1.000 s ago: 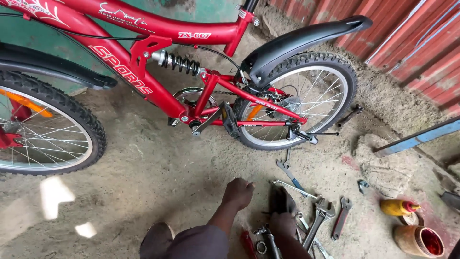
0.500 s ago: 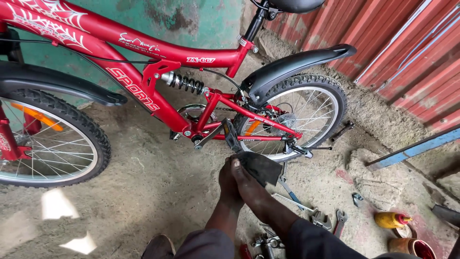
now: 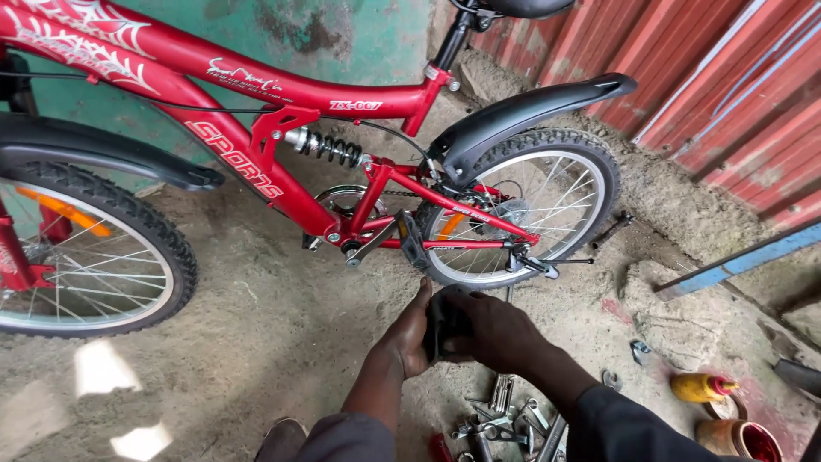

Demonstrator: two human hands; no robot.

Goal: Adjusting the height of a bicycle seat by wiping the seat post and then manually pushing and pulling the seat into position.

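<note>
Head view: both hands meet just below the red bicycle (image 3: 282, 184), near its crank. The left hand (image 3: 409, 338) and right hand (image 3: 496, 329) are each closed around a small black part (image 3: 445, 321), pressed between them; I cannot tell exactly what it is. A black pedal (image 3: 410, 239) hangs just above and beyond it. Loose metal tools (image 3: 505, 419) lie on the dirt floor (image 3: 282, 342) near the wrists. At the near right stand a yellow bottle (image 3: 701, 387) and a small tin (image 3: 740, 438).
</note>
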